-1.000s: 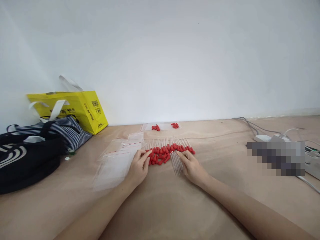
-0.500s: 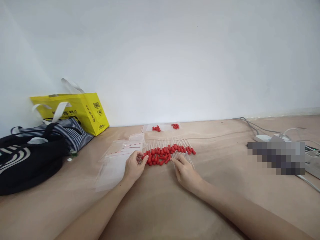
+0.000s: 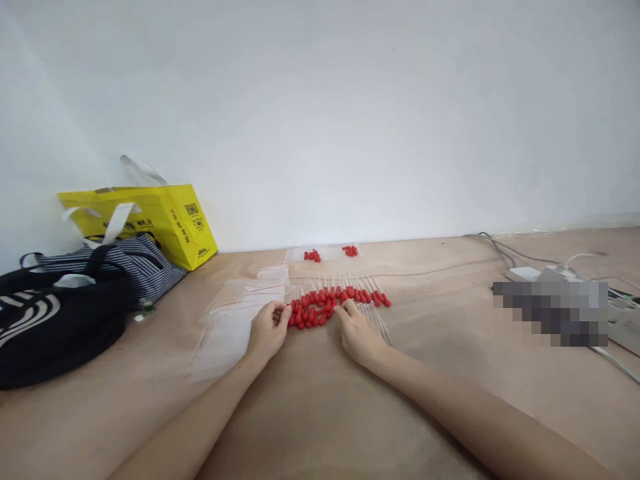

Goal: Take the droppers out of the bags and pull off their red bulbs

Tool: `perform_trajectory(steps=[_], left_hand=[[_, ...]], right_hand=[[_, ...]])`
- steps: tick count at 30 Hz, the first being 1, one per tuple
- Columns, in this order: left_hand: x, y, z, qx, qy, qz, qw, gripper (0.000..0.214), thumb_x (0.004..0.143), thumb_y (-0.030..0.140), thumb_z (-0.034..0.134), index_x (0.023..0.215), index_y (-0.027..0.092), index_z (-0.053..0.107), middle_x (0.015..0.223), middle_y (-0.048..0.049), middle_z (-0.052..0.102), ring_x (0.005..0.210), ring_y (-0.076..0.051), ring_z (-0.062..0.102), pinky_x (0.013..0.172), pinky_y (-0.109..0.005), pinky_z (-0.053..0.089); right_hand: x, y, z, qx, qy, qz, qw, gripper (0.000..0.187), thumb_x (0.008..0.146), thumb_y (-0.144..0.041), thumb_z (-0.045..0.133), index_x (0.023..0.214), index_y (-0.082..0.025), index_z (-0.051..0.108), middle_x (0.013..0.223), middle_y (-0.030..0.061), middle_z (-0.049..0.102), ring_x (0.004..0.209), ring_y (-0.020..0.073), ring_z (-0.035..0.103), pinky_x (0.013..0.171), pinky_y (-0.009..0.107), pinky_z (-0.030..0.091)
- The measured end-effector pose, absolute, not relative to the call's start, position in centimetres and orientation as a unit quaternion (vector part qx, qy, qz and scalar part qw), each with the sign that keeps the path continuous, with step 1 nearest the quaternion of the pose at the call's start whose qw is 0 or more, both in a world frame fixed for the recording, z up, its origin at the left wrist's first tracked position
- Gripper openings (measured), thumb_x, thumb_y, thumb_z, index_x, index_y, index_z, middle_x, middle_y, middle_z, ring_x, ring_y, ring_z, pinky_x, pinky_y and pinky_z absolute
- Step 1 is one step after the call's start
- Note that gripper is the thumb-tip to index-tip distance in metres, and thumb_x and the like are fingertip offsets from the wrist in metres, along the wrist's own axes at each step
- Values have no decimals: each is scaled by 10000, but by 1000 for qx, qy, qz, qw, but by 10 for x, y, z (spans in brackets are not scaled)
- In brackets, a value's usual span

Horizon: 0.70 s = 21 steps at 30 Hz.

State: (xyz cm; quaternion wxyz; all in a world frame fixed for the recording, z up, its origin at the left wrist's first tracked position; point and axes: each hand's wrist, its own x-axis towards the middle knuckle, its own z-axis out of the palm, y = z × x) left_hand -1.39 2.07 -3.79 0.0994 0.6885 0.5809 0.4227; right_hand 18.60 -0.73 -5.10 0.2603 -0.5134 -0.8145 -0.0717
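Several small red rubber-looking bulbs [image 3: 313,315] lie heaped at the middle of the table. Behind them runs a curved row of thin pale stems [image 3: 367,283], each ending in a red bulb. At the heap's left end is my left hand [image 3: 269,331], thumb and fingers closed together against the red pieces; what they hold is hidden. My right hand [image 3: 362,335] is closed in a pinch at the heap's right side, fingertips at the red bulbs, its grip hidden. More pale stems [image 3: 383,327] stick out behind that hand. Flat clear zip bags [image 3: 225,340] overlap left of my left hand.
Near the wall lies another clear bag [image 3: 330,253] with two small red clusters. A yellow bag [image 3: 193,233], a striped bag [image 3: 165,280] and a black bag [image 3: 65,327] stand at left. White chargers [image 3: 525,274] and cables [image 3: 495,250] lie at right.
My right hand has moved slightly up and left, its fingertips now farther in at the red bulbs. My left hand has barely moved.
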Motion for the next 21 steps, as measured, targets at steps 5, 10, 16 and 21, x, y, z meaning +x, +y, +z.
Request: perform_trajectory(steps=[5, 10, 16, 21], left_hand=[[-14, 20, -38, 688, 584, 418, 102, 232, 724, 403, 444, 666, 188, 509, 620, 0, 589, 521, -137, 553, 525, -253, 453], [-14, 22, -38, 688, 587, 415, 102, 221, 727, 389, 434, 682, 187, 511, 633, -3, 597, 538, -140, 566, 535, -249, 455], [-21, 22, -38, 688, 593, 411, 85, 175, 731, 343, 425, 698, 188, 499, 655, -6, 599, 564, -143, 578, 546, -245, 448], [-26, 22, -36, 684, 600, 410, 59, 146, 733, 293, 412, 739, 179, 502, 718, -27, 589, 574, -152, 556, 589, -280, 440]], right_hand=[[182, -9, -47, -510, -821, -67, 248, 284, 658, 25, 379, 872, -124, 490, 868, 100, 476, 714, 162, 480, 634, 254, 393], [181, -16, -49, -491, -839, -53, 228, 217, 709, -25, 402, 881, -112, 501, 857, 106, 488, 736, 176, 479, 632, 260, 390], [189, -9, -45, -495, -823, -41, 278, 150, 756, -94, 419, 826, -133, 545, 844, 96, 524, 758, 170, 499, 663, 262, 391], [239, 26, -26, -680, -670, 57, 292, 181, 758, -158, 442, 877, -169, 578, 908, 85, 582, 799, 162, 549, 661, 242, 394]])
